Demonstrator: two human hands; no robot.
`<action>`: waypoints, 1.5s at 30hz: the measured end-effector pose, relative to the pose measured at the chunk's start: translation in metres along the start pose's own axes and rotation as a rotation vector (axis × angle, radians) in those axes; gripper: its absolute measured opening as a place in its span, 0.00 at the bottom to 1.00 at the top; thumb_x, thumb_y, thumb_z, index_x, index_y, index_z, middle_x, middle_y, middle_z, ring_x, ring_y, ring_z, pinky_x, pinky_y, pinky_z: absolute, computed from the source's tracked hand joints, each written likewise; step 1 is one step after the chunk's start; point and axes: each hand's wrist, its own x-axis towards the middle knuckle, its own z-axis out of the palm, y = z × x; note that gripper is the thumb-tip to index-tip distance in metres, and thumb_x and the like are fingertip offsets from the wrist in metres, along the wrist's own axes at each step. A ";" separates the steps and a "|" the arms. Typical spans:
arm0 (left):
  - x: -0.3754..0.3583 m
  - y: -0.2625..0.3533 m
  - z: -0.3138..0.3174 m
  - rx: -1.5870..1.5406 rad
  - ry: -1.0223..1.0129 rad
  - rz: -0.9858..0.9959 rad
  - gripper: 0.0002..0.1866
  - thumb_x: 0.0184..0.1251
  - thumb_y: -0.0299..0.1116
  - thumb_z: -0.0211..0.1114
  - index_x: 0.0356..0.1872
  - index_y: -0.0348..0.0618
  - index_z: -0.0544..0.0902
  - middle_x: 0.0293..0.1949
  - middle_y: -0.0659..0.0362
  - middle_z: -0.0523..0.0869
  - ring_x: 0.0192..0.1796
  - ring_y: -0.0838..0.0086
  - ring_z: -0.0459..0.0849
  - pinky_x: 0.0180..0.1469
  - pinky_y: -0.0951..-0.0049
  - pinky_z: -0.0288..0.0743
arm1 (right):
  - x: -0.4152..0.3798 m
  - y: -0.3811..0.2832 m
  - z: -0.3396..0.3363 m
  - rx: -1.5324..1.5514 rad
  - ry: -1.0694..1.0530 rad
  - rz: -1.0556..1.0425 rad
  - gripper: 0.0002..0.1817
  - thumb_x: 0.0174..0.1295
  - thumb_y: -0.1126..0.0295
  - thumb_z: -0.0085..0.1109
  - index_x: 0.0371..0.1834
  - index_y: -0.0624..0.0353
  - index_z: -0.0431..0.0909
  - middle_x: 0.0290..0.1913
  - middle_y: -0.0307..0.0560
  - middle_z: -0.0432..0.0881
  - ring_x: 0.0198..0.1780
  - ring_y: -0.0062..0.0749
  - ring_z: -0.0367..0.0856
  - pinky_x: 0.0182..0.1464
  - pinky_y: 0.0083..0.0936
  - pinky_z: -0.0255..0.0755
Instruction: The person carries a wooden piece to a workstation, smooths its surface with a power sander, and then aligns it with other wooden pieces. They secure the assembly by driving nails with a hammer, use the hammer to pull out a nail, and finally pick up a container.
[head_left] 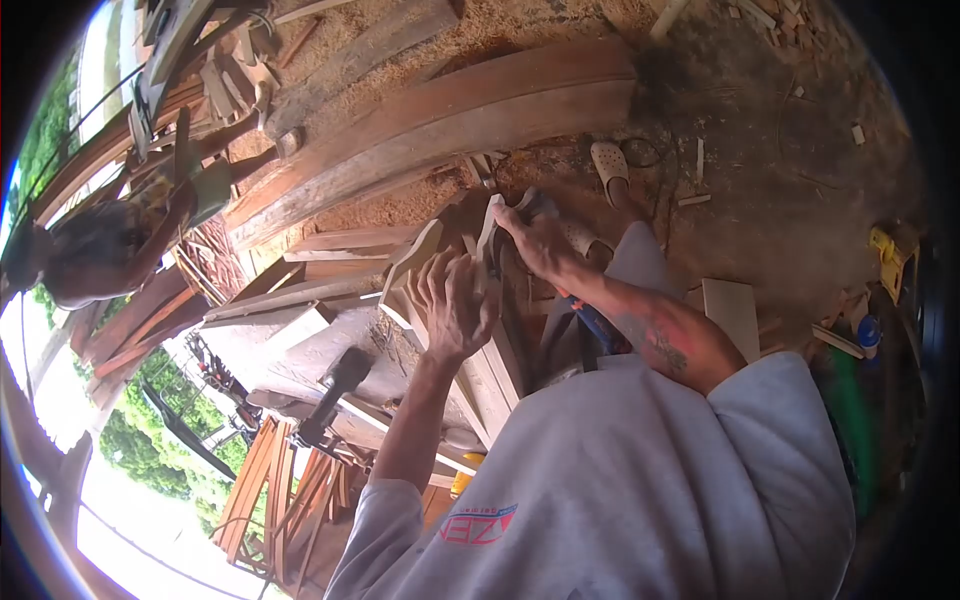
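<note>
My right hand [540, 242] is closed near the upper end of a narrow pale piece of wood [487, 232]. Lower and to the left, my left hand [458, 308] has its fingers curled over the same piece's lower end; the palm side and exact grip are hidden. Just left of that hand is a curved pale wooden piece [408, 262]. Long pale boards [490, 375] run from beneath my left hand toward my body. Beside my lap, a blue-and-orange object [588, 318] is partly covered by my right forearm.
A large curved plank [450, 125] lies on the sawdust-strewn floor ahead. Another person [120, 235] is at the left. A dark clamp-like tool [335, 395] rests on the work surface. Stacked lumber [265, 490] stands lower left; a yellow tool [890, 260] is at far right.
</note>
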 end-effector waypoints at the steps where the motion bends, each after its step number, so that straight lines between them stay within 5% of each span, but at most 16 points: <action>1: -0.002 -0.008 -0.008 0.014 0.003 0.011 0.31 0.62 0.46 0.65 0.63 0.42 0.71 0.62 0.44 0.69 0.66 0.53 0.68 0.72 0.42 0.48 | 0.001 0.003 0.002 -0.110 0.024 0.041 0.36 0.69 0.35 0.48 0.36 0.63 0.82 0.33 0.51 0.84 0.39 0.36 0.79 0.47 0.33 0.70; 4: -0.019 -0.050 -0.027 0.092 0.202 -0.061 0.34 0.67 0.51 0.64 0.66 0.38 0.69 0.64 0.44 0.69 0.68 0.53 0.67 0.72 0.45 0.51 | 0.012 0.017 0.010 -0.100 0.212 -0.139 0.30 0.67 0.42 0.56 0.32 0.64 0.81 0.29 0.47 0.81 0.37 0.31 0.77 0.43 0.33 0.69; 6: -0.031 -0.074 -0.033 -0.343 0.381 -0.543 0.41 0.66 0.56 0.66 0.68 0.34 0.66 0.66 0.42 0.68 0.68 0.51 0.68 0.71 0.49 0.56 | 0.007 0.010 0.008 -0.038 0.170 -0.166 0.30 0.67 0.42 0.56 0.34 0.64 0.81 0.30 0.48 0.81 0.37 0.32 0.77 0.42 0.33 0.70; 9: -0.047 -0.091 -0.013 -0.365 0.137 -0.359 0.45 0.61 0.56 0.70 0.70 0.33 0.64 0.67 0.41 0.70 0.66 0.49 0.71 0.69 0.51 0.61 | 0.004 0.003 0.003 -0.022 0.054 -0.078 0.33 0.67 0.38 0.53 0.40 0.64 0.82 0.36 0.52 0.84 0.41 0.37 0.79 0.47 0.35 0.69; 11: -0.052 -0.100 0.002 -0.361 0.212 -0.354 0.44 0.58 0.54 0.73 0.68 0.34 0.68 0.63 0.42 0.75 0.64 0.49 0.74 0.67 0.52 0.64 | 0.000 -0.002 -0.001 -0.078 -0.002 0.045 0.37 0.66 0.34 0.50 0.45 0.63 0.83 0.42 0.56 0.85 0.46 0.41 0.81 0.52 0.37 0.69; 14: -0.039 -0.114 -0.015 -0.188 0.069 -0.164 0.37 0.55 0.54 0.73 0.58 0.35 0.78 0.51 0.45 0.85 0.53 0.51 0.82 0.59 0.57 0.71 | -0.012 -0.022 0.000 -0.071 0.149 0.022 0.37 0.64 0.34 0.51 0.40 0.64 0.82 0.36 0.50 0.84 0.42 0.37 0.79 0.50 0.35 0.68; 17: -0.026 -0.130 -0.013 -0.160 -0.043 0.033 0.37 0.56 0.58 0.70 0.56 0.35 0.79 0.48 0.46 0.85 0.47 0.53 0.84 0.54 0.57 0.71 | -0.008 -0.014 -0.005 -0.045 0.021 0.119 0.32 0.68 0.41 0.54 0.42 0.67 0.77 0.41 0.49 0.82 0.48 0.29 0.76 0.53 0.32 0.66; 21: -0.026 -0.120 -0.005 -0.079 0.096 0.055 0.37 0.57 0.62 0.63 0.55 0.36 0.79 0.42 0.51 0.86 0.41 0.59 0.84 0.47 0.62 0.67 | -0.010 -0.003 -0.005 0.018 0.061 0.145 0.32 0.67 0.39 0.53 0.36 0.63 0.76 0.33 0.43 0.77 0.43 0.29 0.74 0.51 0.32 0.65; 25: -0.033 -0.117 0.001 -0.101 0.086 0.004 0.38 0.59 0.65 0.58 0.54 0.38 0.80 0.49 0.52 0.84 0.38 0.59 0.82 0.47 0.63 0.65 | -0.015 -0.021 -0.005 0.108 0.038 0.234 0.30 0.67 0.39 0.53 0.33 0.61 0.77 0.29 0.38 0.73 0.39 0.30 0.71 0.48 0.34 0.65; 31: -0.035 -0.113 -0.004 -0.122 -0.016 0.018 0.39 0.61 0.65 0.54 0.56 0.36 0.80 0.50 0.49 0.83 0.34 0.63 0.78 0.46 0.62 0.62 | -0.020 -0.025 -0.013 0.050 -0.060 0.408 0.29 0.70 0.41 0.49 0.23 0.55 0.67 0.23 0.31 0.66 0.29 0.16 0.65 0.33 0.22 0.61; 33: -0.037 -0.114 -0.004 -0.118 0.007 0.035 0.40 0.61 0.65 0.53 0.57 0.34 0.79 0.51 0.47 0.83 0.33 0.65 0.76 0.46 0.63 0.61 | -0.022 -0.019 -0.015 0.108 -0.070 0.375 0.28 0.66 0.39 0.50 0.22 0.53 0.69 0.19 0.33 0.68 0.18 0.18 0.66 0.20 0.21 0.57; 36: -0.035 -0.111 -0.010 -0.115 -0.042 0.017 0.43 0.61 0.66 0.50 0.56 0.31 0.78 0.50 0.45 0.82 0.31 0.66 0.73 0.45 0.63 0.60 | -0.023 -0.013 -0.020 0.126 -0.148 0.289 0.28 0.70 0.41 0.48 0.21 0.52 0.65 0.22 0.30 0.63 0.27 0.16 0.61 0.31 0.23 0.56; 45: -0.038 -0.109 -0.008 -0.089 -0.036 0.058 0.45 0.65 0.66 0.41 0.58 0.28 0.77 0.51 0.40 0.80 0.35 0.67 0.78 0.46 0.64 0.62 | -0.016 -0.016 -0.024 0.153 -0.263 0.208 0.25 0.70 0.51 0.50 0.18 0.52 0.63 0.21 0.31 0.61 0.26 0.18 0.58 0.29 0.26 0.54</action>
